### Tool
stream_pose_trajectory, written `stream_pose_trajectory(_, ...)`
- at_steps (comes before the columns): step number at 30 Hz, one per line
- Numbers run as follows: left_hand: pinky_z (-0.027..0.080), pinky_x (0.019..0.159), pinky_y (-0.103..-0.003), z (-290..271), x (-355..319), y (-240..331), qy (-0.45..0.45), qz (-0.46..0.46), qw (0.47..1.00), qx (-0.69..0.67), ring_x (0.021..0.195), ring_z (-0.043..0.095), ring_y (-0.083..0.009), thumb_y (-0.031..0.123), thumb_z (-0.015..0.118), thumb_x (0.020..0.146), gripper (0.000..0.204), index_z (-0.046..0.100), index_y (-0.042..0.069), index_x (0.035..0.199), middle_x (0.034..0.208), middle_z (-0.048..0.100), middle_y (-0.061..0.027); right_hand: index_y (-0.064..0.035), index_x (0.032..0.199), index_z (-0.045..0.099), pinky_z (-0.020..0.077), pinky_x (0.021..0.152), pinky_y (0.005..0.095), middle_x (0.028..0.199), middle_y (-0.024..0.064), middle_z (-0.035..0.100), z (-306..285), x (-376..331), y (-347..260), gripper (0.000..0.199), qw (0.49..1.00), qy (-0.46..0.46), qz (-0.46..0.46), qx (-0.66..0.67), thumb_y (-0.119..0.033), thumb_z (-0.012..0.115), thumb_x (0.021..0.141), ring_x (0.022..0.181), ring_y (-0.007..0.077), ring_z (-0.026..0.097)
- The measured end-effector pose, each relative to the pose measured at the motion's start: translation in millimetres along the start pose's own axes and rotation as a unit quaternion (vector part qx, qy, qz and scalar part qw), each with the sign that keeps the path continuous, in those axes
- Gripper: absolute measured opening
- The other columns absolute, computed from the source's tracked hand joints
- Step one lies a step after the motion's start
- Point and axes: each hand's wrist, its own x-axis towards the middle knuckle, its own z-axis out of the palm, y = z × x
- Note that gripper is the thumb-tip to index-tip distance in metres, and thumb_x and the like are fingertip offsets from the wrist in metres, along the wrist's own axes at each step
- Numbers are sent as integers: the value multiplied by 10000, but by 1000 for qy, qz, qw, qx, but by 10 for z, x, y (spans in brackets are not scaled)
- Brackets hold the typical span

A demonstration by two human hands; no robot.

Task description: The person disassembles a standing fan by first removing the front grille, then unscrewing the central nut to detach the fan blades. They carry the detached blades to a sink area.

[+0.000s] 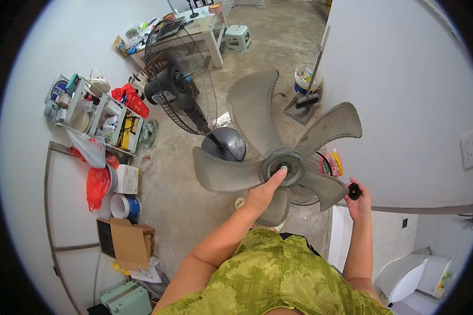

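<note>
A grey, dusty fan blade point(291, 155) with several wide vanes is held up in front of me. My left hand point(265, 194) grips it at the hub, thumb pressed at the centre and the other fingers hidden behind. Off to the right, my right hand point(360, 203) holds a small round black knob point(355, 191) between its fingers, close to one vane's tip. Beyond the blade stands a black pedestal fan point(176, 86) with its rear grille on and its shaft bare. Its round base point(231, 145) rests on the floor.
Partly hidden by the blade, a wire grille point(304, 199) and a pink packet point(333, 163) lie low down. A dustpan point(300, 111) and a white bucket point(306, 79) stand by the right wall. A loaded shelf rack point(97, 113), an open carton point(130, 247) and a stool point(238, 38) are also around.
</note>
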Motion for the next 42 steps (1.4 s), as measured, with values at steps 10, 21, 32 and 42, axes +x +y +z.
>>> stream_pose_trajectory(10, 410, 968, -276, -55, -163, 34, 64, 57, 995, -57, 1078, 558, -125, 272, 671, 879, 410, 608, 9, 1188, 1174, 625, -51, -78, 1105, 573, 485, 570, 327, 947, 50, 654, 174, -61, 243, 347, 993, -31, 110, -38, -377, 458, 972, 770, 183, 608)
stream_pose_trajectory(21, 354, 1030, -287, 82, -274, -61, 137, -77, 984, -88, 1154, 518, -139, 289, 691, 860, 482, 565, 25, 1243, 1234, 590, -59, -91, 1063, 578, 505, 609, 361, 959, 49, 648, 59, -319, 342, 333, 993, -26, 105, -42, -398, 500, 956, 773, 185, 621)
stream_pose_trajectory(32, 423, 955, -280, -365, -424, -62, 80, 8, 988, -134, 1061, 566, -131, 210, 678, 873, 370, 600, 36, 1190, 1166, 618, -44, -71, 1068, 579, 507, 694, 363, 1009, 73, 637, 194, -468, 699, 267, 995, -23, 99, 16, -299, 523, 943, 843, 198, 615)
stream_pose_trajectory(42, 470, 874, -272, -1463, -763, 458, 41, 47, 997, -38, 961, 591, -110, 164, 684, 866, 292, 642, 29, 1122, 1077, 646, -31, -34, 1055, 608, 520, 773, 338, 1004, 112, 653, 1330, -858, 1397, 290, 990, -58, 124, 31, -295, 570, 933, 893, 207, 631)
